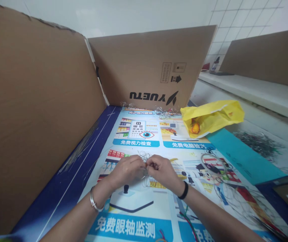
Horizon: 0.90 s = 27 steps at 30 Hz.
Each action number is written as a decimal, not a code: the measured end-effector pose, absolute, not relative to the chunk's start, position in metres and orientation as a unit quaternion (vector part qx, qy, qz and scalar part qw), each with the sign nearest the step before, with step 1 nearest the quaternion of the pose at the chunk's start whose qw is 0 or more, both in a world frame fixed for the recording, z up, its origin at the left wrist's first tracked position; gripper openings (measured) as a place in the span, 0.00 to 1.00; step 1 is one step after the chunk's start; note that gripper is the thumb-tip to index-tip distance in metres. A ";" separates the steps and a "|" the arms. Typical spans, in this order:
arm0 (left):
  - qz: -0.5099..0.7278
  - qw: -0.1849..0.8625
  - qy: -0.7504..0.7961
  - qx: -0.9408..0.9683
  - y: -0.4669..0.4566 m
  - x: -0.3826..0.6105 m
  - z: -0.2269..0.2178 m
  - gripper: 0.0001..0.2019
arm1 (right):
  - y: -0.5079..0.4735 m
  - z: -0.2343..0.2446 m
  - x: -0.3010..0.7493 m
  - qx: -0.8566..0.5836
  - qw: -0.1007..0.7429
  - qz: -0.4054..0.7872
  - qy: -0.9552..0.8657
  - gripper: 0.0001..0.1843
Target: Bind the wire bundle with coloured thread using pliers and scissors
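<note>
My left hand (127, 170) and my right hand (162, 172) meet at the middle of the table, fingers curled and pinched together. Between them is a small tangle of thin silvery wire (145, 158), gripped from both sides. The left wrist wears a silver bangle (93, 201); the right wrist wears a black band (184, 190). The hands hover just above a printed poster (138, 222) with an eye chart and Chinese text that covers the table.
Cardboard panels stand at the left (33, 111) and back (149, 67). A yellow plastic bag (213, 116) lies at the back right. More loose wire (258, 141) is piled at the right, with strands across the poster (234, 198). A white shelf (254, 89) runs along the right.
</note>
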<state>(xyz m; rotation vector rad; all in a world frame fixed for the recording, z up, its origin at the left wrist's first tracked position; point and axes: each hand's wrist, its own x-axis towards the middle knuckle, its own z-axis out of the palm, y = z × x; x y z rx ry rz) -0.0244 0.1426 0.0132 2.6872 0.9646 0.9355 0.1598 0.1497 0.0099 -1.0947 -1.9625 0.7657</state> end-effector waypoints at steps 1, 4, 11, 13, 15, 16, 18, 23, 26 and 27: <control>0.309 0.073 0.325 0.891 0.143 -0.024 0.013 0.12 | 0.149 0.010 0.160 -0.427 0.374 0.299 -0.767 0.08; 0.312 0.099 0.332 0.885 0.144 -0.025 0.015 0.09 | 0.149 0.011 0.160 -0.423 0.377 0.295 -0.769 0.08; 0.336 0.128 0.334 0.871 0.144 -0.024 0.021 0.09 | 0.148 0.007 0.160 -0.418 0.386 0.282 -0.772 0.09; 0.331 0.128 0.348 0.867 0.144 -0.024 0.020 0.08 | 0.147 0.006 0.159 -0.415 0.387 0.277 -0.775 0.09; 0.329 0.135 0.360 0.862 0.144 -0.023 0.020 0.08 | 0.147 0.006 0.159 -0.414 0.389 0.270 -0.777 0.09; 0.330 0.142 0.362 0.860 0.144 -0.023 0.019 0.08 | 0.147 0.006 0.159 -0.415 0.391 0.267 -0.777 0.08; 0.332 0.162 0.357 0.858 0.145 -0.024 0.018 0.08 | 0.148 0.006 0.159 -0.419 0.395 0.263 -0.774 0.08; 0.349 0.208 0.357 0.841 0.146 -0.026 0.016 0.06 | 0.150 0.006 0.160 -0.409 0.393 0.259 -0.782 0.07; 0.349 0.219 0.360 0.837 0.146 -0.026 0.016 0.07 | 0.149 0.005 0.160 -0.401 0.398 0.255 -0.785 0.07; 0.349 0.220 0.359 0.837 0.146 -0.025 0.017 0.07 | 0.149 0.005 0.161 -0.399 0.401 0.252 -0.785 0.07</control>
